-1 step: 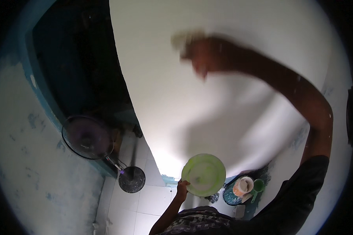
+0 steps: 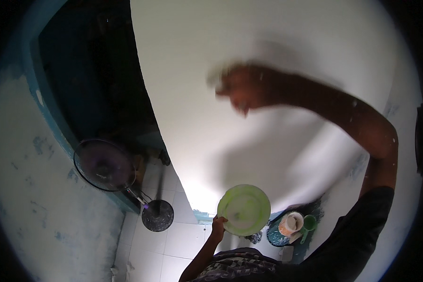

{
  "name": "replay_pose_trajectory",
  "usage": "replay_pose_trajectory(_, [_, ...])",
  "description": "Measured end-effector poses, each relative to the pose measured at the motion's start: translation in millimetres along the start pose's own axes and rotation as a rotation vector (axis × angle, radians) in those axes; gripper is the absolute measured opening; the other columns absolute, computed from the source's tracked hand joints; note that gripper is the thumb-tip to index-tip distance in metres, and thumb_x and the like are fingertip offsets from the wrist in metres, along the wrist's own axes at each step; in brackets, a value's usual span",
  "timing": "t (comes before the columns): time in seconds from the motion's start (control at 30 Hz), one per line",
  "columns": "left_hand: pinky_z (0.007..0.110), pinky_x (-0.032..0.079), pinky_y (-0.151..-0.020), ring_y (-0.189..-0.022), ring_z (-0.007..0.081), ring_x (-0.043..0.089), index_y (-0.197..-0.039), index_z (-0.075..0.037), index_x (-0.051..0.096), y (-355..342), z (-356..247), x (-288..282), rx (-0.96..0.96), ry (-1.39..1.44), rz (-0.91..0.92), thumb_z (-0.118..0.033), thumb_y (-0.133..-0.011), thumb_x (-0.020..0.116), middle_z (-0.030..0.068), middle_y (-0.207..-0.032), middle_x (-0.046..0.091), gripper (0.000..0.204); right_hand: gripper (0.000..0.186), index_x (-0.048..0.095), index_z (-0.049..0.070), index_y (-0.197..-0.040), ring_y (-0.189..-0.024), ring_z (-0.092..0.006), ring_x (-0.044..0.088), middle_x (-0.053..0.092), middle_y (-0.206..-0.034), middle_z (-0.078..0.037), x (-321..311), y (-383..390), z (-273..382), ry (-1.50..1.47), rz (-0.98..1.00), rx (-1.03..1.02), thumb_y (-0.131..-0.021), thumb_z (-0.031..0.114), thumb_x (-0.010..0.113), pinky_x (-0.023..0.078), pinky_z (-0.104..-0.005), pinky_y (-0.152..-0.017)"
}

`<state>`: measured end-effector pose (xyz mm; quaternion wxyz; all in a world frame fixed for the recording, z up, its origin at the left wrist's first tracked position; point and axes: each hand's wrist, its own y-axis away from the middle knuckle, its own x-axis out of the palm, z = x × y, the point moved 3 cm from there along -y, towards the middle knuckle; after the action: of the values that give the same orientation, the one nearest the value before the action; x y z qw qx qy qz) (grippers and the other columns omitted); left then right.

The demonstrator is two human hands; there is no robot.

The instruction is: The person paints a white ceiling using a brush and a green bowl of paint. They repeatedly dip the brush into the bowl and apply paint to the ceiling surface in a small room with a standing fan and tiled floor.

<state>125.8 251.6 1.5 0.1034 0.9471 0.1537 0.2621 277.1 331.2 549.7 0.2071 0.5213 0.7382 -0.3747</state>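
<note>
At the lower middle, my left hand [image 2: 218, 226] grips the rim of a round light-green plate [image 2: 251, 202], its thumb over the edge. White paste lies smeared over the plate's inside. My right hand [image 2: 249, 87] is raised in front of the white wall [image 2: 188, 113], its arm bent in from the right. The fingers look closed round a pale thing [image 2: 216, 76], too blurred by motion to name. Whether that thing touches the wall I cannot tell.
A standing fan [image 2: 105, 165] with a round base [image 2: 158, 215] stands at the left, by a dark doorway [image 2: 94, 84]. At the lower right are a paint-spattered bucket [image 2: 278, 235], a whitish tub [image 2: 291, 223] and a green dipper [image 2: 309, 223]. Pale tiles [image 2: 178, 239] cover the floor.
My right hand, with the pale thing, has moved down along the wall. The left hand and the plate stay where they were.
</note>
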Motion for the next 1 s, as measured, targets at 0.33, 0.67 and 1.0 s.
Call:
replay_pose_trajectory(0.33, [0.034,0.05,-0.078,-0.091,0.0237,0.058,-0.114,0.001,0.053,2,-7,16,-0.029,0.038,0.005,-0.01,-0.069,0.053,0.0122,-0.101,0.058,0.047,0.016,0.064,0.005,-0.099,-0.079,-0.0201,0.061,0.064,-0.095,-0.008,-86,-7,-78,-0.121,-0.082,0.51,-0.084,0.009,0.064,0.05,-0.0328,-0.078])
replay_pose_trajectory(0.67, [0.039,0.051,-0.084,-0.097,0.027,0.058,-0.12,0.0,0.048,-9,15,21,-0.103,-0.017,0.061,-0.009,-0.069,0.052,0.0129,-0.107,0.057,0.052,0.027,0.06,0.006,-0.111,-0.071,-0.0181,0.06,0.062,-0.088,-0.007,-56,-3,-79,0.091,-0.124,0.36,-0.085,0.007,0.063,0.051,-0.0325,-0.067])
replay_pose_trajectory(1.0, [0.036,0.051,-0.079,-0.092,0.0249,0.058,-0.118,0.0,0.05,-6,9,20,-0.125,-0.045,0.022,-0.01,-0.07,0.053,0.0131,-0.104,0.057,0.049,0.02,0.064,0.009,-0.106,-0.099,-0.0247,0.06,0.066,-0.105,-0.007,-68,4,-48,-0.164,0.21,0.489,-0.088,0.016,0.061,0.045,-0.0362,-0.094])
